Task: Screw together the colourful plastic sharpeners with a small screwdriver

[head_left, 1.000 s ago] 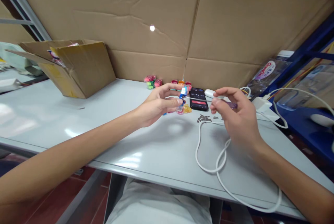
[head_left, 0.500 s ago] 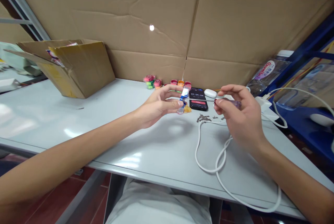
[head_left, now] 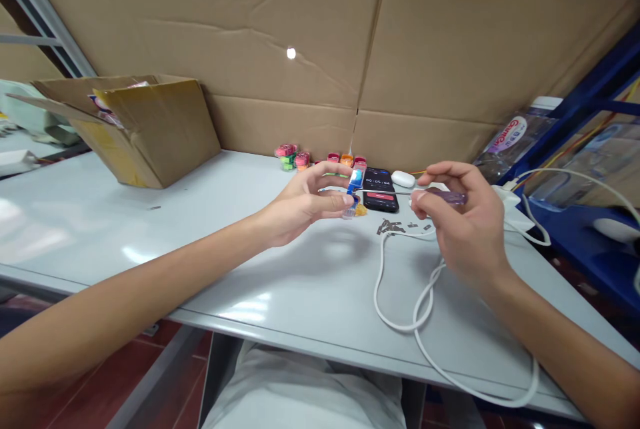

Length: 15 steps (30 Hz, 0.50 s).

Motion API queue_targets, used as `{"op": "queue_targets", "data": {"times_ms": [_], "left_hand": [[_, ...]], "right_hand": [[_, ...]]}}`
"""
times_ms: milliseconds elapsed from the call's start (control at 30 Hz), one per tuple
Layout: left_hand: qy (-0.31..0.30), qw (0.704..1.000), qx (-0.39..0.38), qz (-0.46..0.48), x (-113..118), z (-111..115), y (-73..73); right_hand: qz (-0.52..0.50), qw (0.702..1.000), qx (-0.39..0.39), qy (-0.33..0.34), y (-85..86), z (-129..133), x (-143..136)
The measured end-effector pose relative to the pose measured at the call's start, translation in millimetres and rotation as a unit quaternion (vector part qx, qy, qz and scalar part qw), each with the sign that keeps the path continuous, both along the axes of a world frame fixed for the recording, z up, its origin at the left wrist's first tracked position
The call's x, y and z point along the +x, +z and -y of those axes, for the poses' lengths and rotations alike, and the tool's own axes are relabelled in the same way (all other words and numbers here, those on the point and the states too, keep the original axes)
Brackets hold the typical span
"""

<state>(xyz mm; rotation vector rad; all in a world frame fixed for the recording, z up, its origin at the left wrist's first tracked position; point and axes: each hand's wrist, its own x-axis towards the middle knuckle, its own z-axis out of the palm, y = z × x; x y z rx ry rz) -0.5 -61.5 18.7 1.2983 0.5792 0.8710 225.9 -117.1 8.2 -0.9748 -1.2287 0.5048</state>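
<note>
Between the thumb and fingers of my left hand [head_left: 313, 202] is a small blue piece with clear plastic [head_left: 354, 182], raised above the table. My right hand [head_left: 463, 216] grips a screwdriver [head_left: 450, 197] by its purplish handle. Its thin metal shaft points left, and the tip meets the blue piece; the exact contact is too small to make out. Below and behind the blue piece lies a small yellow-orange item [head_left: 361, 210]. Several small dark metal pieces [head_left: 391, 226] lie on the table between my hands.
A phone [head_left: 380, 190] showing a timer lies behind the shaft, beside a white case [head_left: 403, 179]. Small colourful toys [head_left: 287, 156] stand along the cardboard wall. An open cardboard box [head_left: 170, 136] is at left. A white cable [head_left: 420, 309] loops at right, near a plastic bottle [head_left: 515, 136].
My right hand and the screwdriver have shifted very slightly right. The blue piece has tilted a little in my left hand.
</note>
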Motion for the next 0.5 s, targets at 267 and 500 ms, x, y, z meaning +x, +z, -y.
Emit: {"op": "queue_targets", "data": {"times_ms": [267,500], "left_hand": [[0.0,1.0,0.004,-0.005,0.6,1.4,1.9],[-0.001,1.0,-0.004,-0.001,1.3,2.8,0.0]], "right_hand": [[0.007,1.0,0.008,-0.001,-1.4,-1.2,2.4],[-0.019,0.999,-0.029,0.001,0.9,-0.3,0.1]]}}
